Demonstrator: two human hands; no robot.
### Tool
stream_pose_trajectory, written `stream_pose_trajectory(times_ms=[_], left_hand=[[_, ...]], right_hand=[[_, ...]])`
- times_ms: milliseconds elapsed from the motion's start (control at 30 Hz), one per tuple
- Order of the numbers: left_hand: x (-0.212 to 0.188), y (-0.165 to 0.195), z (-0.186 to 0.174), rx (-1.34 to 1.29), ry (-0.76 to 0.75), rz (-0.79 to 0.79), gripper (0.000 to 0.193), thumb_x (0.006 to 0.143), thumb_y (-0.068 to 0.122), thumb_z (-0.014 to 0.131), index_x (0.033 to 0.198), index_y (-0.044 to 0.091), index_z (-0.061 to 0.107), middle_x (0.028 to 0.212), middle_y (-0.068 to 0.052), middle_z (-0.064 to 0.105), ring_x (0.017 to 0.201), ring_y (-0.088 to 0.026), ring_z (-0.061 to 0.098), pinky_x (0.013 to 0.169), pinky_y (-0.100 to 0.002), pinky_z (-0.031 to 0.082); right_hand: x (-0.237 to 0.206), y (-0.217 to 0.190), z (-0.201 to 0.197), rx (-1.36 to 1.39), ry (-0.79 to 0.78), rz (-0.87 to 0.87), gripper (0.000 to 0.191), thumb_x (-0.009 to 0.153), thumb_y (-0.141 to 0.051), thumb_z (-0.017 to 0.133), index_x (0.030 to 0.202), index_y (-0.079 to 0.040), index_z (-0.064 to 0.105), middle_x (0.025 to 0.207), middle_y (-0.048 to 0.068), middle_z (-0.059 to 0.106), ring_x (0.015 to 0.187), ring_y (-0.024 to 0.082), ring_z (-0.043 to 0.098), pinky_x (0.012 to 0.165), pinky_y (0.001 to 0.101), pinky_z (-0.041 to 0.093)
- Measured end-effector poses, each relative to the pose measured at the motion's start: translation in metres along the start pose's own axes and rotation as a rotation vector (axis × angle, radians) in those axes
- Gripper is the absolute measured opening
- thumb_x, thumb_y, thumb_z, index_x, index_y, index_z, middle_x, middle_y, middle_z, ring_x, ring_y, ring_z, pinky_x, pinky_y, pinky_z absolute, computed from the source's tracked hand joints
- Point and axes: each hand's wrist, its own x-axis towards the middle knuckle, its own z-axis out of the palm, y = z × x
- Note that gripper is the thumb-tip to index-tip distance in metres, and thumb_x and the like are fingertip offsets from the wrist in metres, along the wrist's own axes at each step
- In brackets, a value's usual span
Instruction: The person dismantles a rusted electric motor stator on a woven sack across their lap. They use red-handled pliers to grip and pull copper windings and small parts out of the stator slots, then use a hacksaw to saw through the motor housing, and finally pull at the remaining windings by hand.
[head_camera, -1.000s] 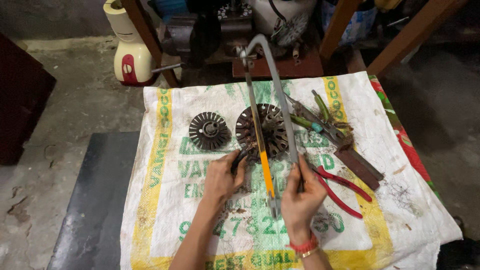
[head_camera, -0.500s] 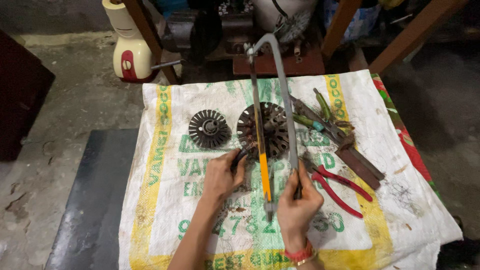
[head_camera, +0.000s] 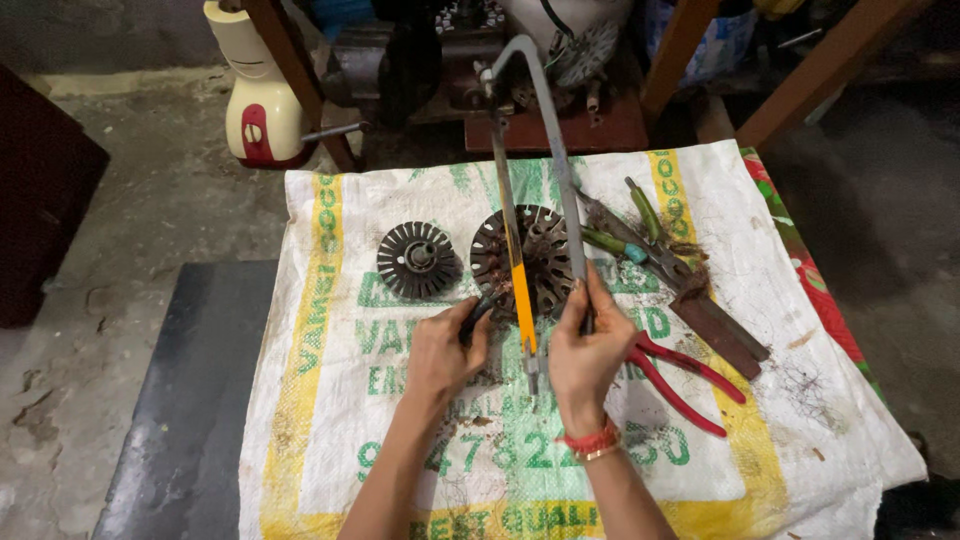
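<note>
Both hands work over the sack (head_camera: 330, 400): my right hand (head_camera: 585, 350) is closed on the hacksaw (head_camera: 545, 150), my left hand (head_camera: 445, 350) steadies the rusty rotor (head_camera: 535, 260). No finished cut shows; the second rotor (head_camera: 418, 260) lies untouched just beside.

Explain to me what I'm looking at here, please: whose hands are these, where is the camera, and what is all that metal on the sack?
There is no machine here. A person wears a camera on the head, so you look down at their own two bare hands.

The right hand grips the handle end of a grey metal hacksaw whose blade has a yellow strip. The left hand touches the edge of a rusty round slotted metal disc, which lies under the saw blade.

All of it rests on a white woven sack with green and yellow print. Beside the disc lies a smaller dark finned metal wheel. To the right are red-handled pliers, green-handled tools and a flat rusty brown metal bar.
</note>
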Motion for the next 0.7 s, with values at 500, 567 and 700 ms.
stream_pose_trajectory(times_ms=[500, 567, 700], left_hand=[[0.004, -0.014, 0.006, -0.039, -0.100, -0.083, 0.030, 0.094, 0.016, 0.058, 0.113, -0.003, 0.070, 0.062, -0.016, 0.070, 0.040, -0.023, 0.058, 0.040, -0.039, 0.051], [0.002, -0.012, 0.002, -0.025, -0.059, -0.048, 0.027, 0.091, 0.015, 0.060, 0.108, -0.003, 0.071, 0.065, -0.018, 0.070, 0.042, -0.025, 0.061, 0.046, -0.041, 0.053], [0.001, -0.003, -0.006, 0.009, 0.030, 0.025, 0.028, 0.091, 0.014, 0.062, 0.109, -0.006, 0.069, 0.070, -0.025, 0.069, 0.056, -0.035, 0.066, 0.056, -0.047, 0.052]], right_hand=[[-0.016, -0.011, -0.005, 0.017, 0.011, -0.008, 0.033, 0.097, 0.002, 0.059, 0.129, 0.004, 0.066, 0.064, -0.002, 0.063, 0.043, 0.003, 0.047, 0.036, 0.0210, 0.029], [-0.007, -0.013, 0.000, 0.002, -0.005, 0.009, 0.033, 0.098, 0.000, 0.059, 0.130, 0.003, 0.067, 0.064, -0.001, 0.062, 0.044, 0.003, 0.046, 0.037, 0.0210, 0.029], [-0.002, -0.028, 0.006, 0.021, -0.071, 0.122, 0.035, 0.099, -0.004, 0.058, 0.133, -0.001, 0.067, 0.061, -0.001, 0.060, 0.041, 0.004, 0.045, 0.035, 0.0214, 0.029]])
